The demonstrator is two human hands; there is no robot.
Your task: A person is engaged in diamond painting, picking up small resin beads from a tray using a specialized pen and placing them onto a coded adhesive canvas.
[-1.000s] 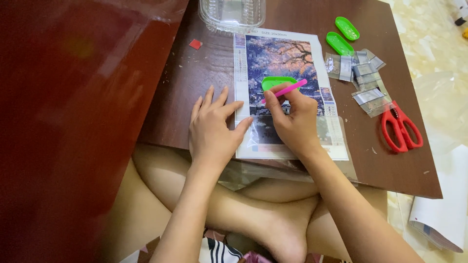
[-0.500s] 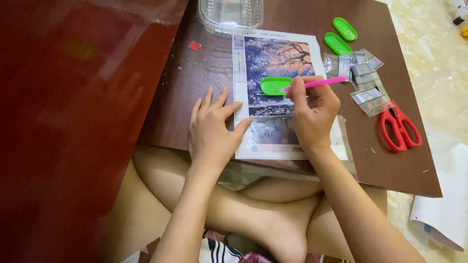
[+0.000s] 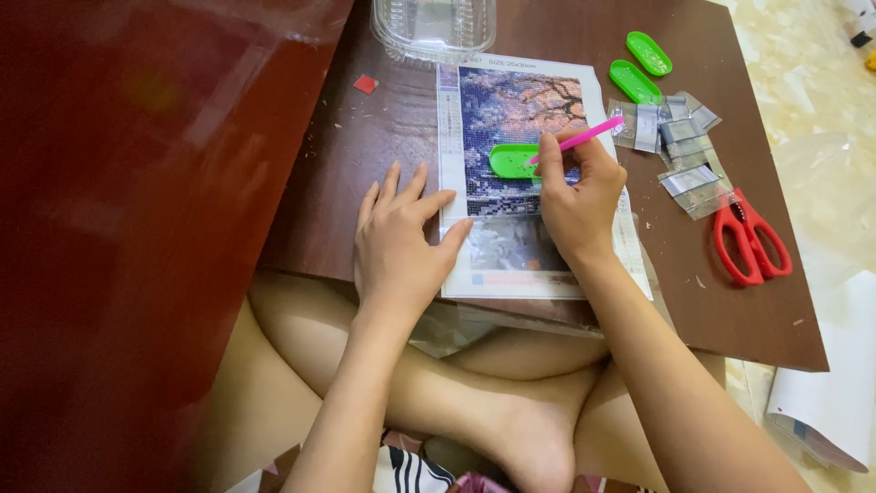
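A diamond-painting canvas (image 3: 520, 110) with a tree picture lies on the low brown table (image 3: 383, 146). My left hand (image 3: 401, 242) rests flat with fingers spread on the table, its thumb on the canvas's left edge. My right hand (image 3: 575, 196) grips a pink pen (image 3: 589, 137), its tip down at a green bead tray (image 3: 513, 160) that sits on the canvas.
A clear plastic box (image 3: 436, 27) stands at the table's far edge. Two more green trays (image 3: 639, 68), several small clear bags (image 3: 680, 146) and red scissors (image 3: 748, 237) lie on the right. A dark red panel (image 3: 137, 210) fills the left. My crossed legs are under the table.
My right hand has moved up the canvas with the pink pen, from the lower part to the green tray. My left hand has stayed flat in place.
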